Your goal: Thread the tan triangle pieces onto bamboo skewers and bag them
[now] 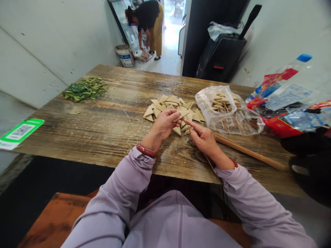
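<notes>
A pile of tan triangular tofu pieces (168,103) lies mid-table on the wooden table (103,127). My left hand (164,124) pinches one triangular piece (182,114) at the pile's near edge. My right hand (204,137) is closed around a thin bamboo skewer (212,167), whose tip points toward that piece; its tail runs back under my wrist. A bundle of bamboo skewers (248,151) lies just right of my right hand.
A clear plastic bag (219,106) holds skewered pieces right of the pile. Chopped greens (86,89) lie at the far left. A plastic bottle (281,81) and packets sit at the right edge. A green QR card (20,132) lies left. A person bends over in the doorway (150,24).
</notes>
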A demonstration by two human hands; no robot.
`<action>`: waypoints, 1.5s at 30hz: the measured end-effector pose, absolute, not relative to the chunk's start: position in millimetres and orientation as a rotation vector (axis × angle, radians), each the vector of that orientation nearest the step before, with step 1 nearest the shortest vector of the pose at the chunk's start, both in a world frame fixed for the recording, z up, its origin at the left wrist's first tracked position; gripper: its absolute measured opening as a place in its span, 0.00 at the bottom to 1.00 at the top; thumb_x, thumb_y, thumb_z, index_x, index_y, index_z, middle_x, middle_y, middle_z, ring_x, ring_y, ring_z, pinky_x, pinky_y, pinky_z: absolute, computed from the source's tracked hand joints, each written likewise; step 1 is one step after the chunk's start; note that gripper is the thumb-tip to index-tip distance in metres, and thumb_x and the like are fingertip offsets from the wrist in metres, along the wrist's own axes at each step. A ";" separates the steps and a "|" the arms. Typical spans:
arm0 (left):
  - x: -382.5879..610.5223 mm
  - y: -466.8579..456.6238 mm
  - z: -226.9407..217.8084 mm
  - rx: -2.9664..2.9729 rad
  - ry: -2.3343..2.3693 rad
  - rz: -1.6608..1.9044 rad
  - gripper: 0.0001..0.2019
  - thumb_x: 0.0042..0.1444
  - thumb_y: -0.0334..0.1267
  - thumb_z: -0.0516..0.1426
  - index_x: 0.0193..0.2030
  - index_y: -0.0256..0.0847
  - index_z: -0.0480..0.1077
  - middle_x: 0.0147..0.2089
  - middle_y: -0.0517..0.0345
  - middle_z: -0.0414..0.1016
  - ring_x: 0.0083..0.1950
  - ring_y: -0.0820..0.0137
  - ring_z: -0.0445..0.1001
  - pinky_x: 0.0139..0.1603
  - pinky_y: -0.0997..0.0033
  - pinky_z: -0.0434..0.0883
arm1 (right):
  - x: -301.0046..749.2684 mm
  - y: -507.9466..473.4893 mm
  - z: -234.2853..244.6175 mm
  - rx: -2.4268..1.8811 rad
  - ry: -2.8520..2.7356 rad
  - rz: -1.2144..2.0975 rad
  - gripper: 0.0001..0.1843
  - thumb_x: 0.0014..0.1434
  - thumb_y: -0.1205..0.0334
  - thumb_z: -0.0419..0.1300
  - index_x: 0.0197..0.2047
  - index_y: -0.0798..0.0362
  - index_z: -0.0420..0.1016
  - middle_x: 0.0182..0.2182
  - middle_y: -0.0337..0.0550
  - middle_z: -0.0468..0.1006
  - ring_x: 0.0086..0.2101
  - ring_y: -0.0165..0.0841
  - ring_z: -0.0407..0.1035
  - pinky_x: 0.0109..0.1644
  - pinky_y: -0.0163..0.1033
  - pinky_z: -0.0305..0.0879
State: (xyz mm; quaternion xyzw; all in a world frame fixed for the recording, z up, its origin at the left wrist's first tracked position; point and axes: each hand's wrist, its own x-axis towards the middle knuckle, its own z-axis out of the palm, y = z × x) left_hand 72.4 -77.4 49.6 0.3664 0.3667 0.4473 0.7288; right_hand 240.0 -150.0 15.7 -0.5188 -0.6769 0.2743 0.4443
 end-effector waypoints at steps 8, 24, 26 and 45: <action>73.5 -79.3 45.8 0.925 0.835 1.048 0.13 0.50 0.32 0.68 0.35 0.37 0.67 0.28 0.64 0.72 0.24 0.78 0.73 0.26 0.78 0.66 | 239.1 -150.5 17.8 -1.324 -1.677 0.688 0.18 0.65 0.58 0.54 0.49 0.56 0.81 0.24 0.40 0.75 0.27 0.32 0.69 0.31 0.36 0.61; 77.0 -77.2 32.7 1.048 0.793 1.080 0.12 0.47 0.36 0.68 0.32 0.36 0.70 0.27 0.64 0.70 0.27 0.80 0.64 0.28 0.77 0.59 | 238.8 -149.6 14.4 -1.320 -1.657 0.632 0.15 0.65 0.58 0.54 0.45 0.55 0.78 0.21 0.36 0.72 0.22 0.29 0.64 0.28 0.35 0.57; 77.7 -77.3 31.9 1.049 0.779 1.074 0.13 0.46 0.37 0.69 0.32 0.37 0.69 0.27 0.64 0.70 0.27 0.80 0.64 0.29 0.77 0.59 | 238.5 -149.1 13.2 -1.318 -1.648 0.628 0.15 0.65 0.57 0.54 0.45 0.55 0.78 0.22 0.37 0.73 0.23 0.30 0.65 0.28 0.35 0.58; 79.6 -80.5 35.3 0.936 0.799 0.970 0.17 0.57 0.49 0.65 0.27 0.37 0.70 0.29 0.58 0.71 0.28 0.76 0.68 0.28 0.74 0.59 | 238.5 -147.5 8.2 -1.296 -1.545 0.696 0.16 0.67 0.54 0.54 0.46 0.54 0.79 0.20 0.34 0.68 0.21 0.28 0.61 0.27 0.35 0.56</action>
